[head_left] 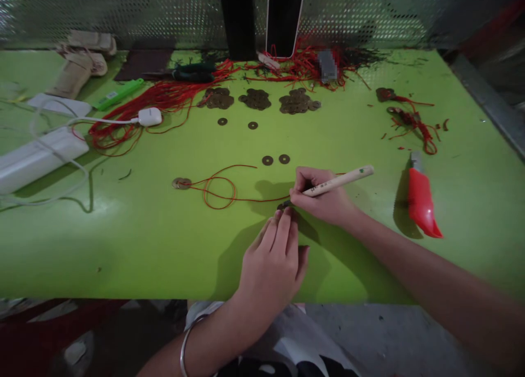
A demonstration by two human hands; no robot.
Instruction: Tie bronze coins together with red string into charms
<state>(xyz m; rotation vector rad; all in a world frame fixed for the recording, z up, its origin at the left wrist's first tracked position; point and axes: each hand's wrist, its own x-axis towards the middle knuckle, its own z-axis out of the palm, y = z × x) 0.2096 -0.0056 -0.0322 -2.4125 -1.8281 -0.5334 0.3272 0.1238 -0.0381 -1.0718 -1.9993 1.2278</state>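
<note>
My right hand [322, 196] is closed around a cream-coloured pen [342, 180] with dark writing on its barrel. Its dark tip points down at a coin [281, 206], mostly hidden by my fingers. My left hand [273, 257] lies stretched out on the table, fingertips touching that coin's near edge. A thin red cord [262, 200] runs left from beside my right hand, makes a loop and reaches a few overlapping coins [181, 183]. Just beyond my hands lie two separate square-holed coins, a left one [267, 160] and a right one [284, 159].
Three coin heaps, such as the right heap [296, 101], lie behind. Red cords [123, 120] spread at back left, near pliers [192, 72] and a white power strip [41, 155]. A red utility knife [421, 196] lies at right, below knotted cord [416, 123] and scraps.
</note>
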